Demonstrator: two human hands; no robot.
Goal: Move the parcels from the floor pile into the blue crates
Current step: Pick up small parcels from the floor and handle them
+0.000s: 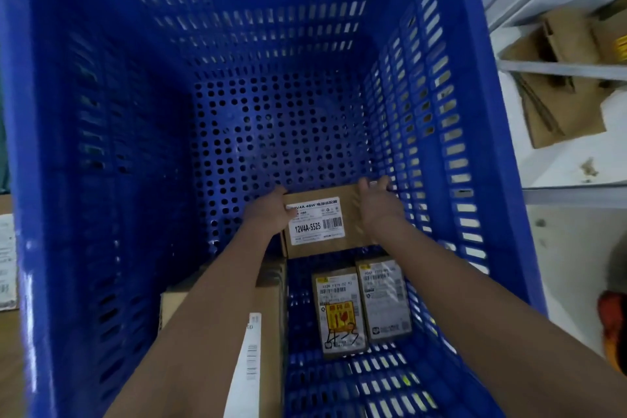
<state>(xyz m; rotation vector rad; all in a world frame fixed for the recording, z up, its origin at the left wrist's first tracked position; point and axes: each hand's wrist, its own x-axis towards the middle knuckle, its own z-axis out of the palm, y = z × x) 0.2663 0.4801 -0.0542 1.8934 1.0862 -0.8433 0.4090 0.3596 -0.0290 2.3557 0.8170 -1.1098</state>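
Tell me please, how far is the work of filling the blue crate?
Done: three parcels already lie in the blue crate: two small labelled packets side by side and a large cardboard box under the left arm. In hand: both hands, left and right, hold the box labelled 12V4A-5525 low inside. Left: much of the perforated bottom is bare; the floor pile is out of view.

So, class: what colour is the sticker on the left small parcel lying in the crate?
Yellow-orange with red marks, in the head view.
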